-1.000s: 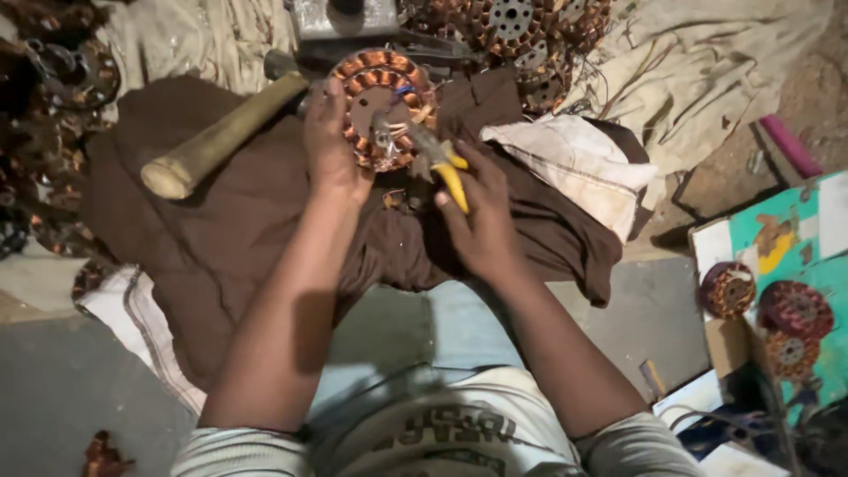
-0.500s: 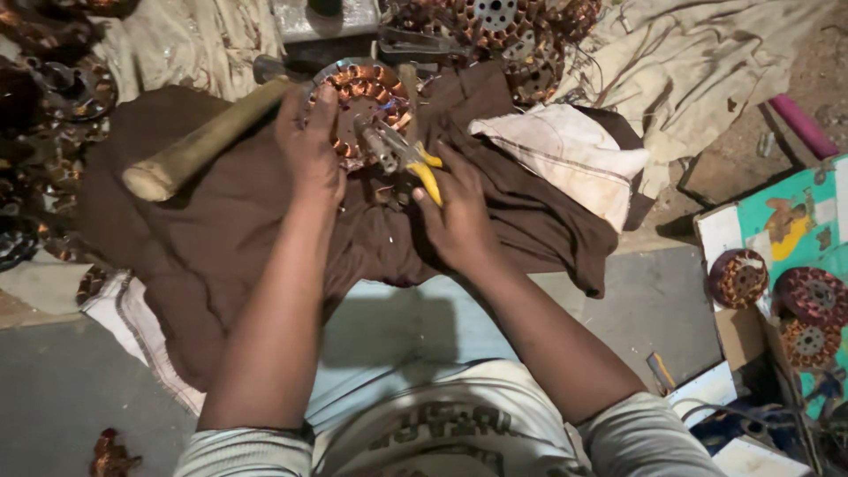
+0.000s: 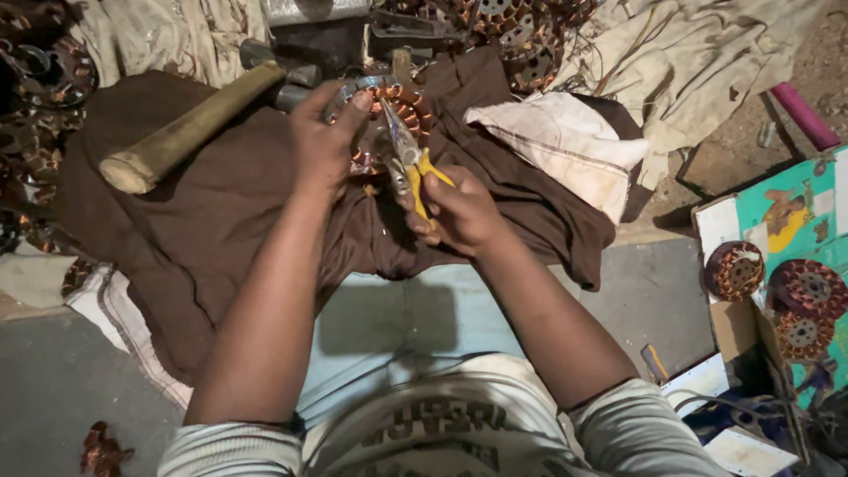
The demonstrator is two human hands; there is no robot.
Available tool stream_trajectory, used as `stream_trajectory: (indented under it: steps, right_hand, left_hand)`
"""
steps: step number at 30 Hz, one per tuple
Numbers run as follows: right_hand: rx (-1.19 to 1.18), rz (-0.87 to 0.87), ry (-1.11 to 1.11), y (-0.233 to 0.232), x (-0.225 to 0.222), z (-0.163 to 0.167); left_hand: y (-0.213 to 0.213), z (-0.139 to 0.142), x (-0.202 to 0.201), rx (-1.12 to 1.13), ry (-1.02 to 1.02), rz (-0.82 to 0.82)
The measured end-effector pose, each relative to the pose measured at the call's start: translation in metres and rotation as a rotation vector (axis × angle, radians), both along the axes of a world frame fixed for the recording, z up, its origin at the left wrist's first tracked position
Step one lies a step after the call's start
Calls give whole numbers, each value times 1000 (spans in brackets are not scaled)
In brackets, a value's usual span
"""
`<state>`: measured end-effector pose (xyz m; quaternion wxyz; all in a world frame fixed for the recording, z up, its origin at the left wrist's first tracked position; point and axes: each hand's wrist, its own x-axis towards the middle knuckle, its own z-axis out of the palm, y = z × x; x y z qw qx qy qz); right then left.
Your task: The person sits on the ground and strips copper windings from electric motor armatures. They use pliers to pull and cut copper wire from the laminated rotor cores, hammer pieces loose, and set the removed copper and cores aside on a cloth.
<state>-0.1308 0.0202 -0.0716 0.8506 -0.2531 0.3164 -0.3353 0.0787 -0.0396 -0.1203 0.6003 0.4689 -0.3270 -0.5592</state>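
Your left hand (image 3: 322, 146) clamps the copper-wound stator (image 3: 397, 110) on the brown cloth (image 3: 203, 221), right hand (image 3: 459, 212) closed on yellow-handled pliers (image 3: 408, 159) at its windings; judged mid-stripping, next needing firm grip.

1. You are sitting in a small repair workshop for electric motors, working on the floor.
2. Copper-wound stators (image 3: 521, 31) are piling up at the top of your view, and more (image 3: 799, 296) are lying at your right beside a cardboard box (image 3: 777, 208).
3. A wooden-handled hammer (image 3: 190, 124) is resting on a stained brown cloth (image 3: 203, 221).
4. Grimy rags (image 3: 698, 62) are covering the ground around you.
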Motion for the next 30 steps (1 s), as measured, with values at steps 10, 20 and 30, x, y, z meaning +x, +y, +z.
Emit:
stream_trajectory:
  steps: [10, 20, 30]
  right_hand:
    - [-17, -535, 23, -20, -17, 4]
    - [-1452, -269, 986, -21, -14, -1]
    - [-720, -610, 1053, -29, -31, -16]
  left_hand:
    - [0, -13, 6, 82, 752, 27]
    - [5, -2, 8, 387, 1056, -348]
    - [23, 9, -3, 517, 28, -963]
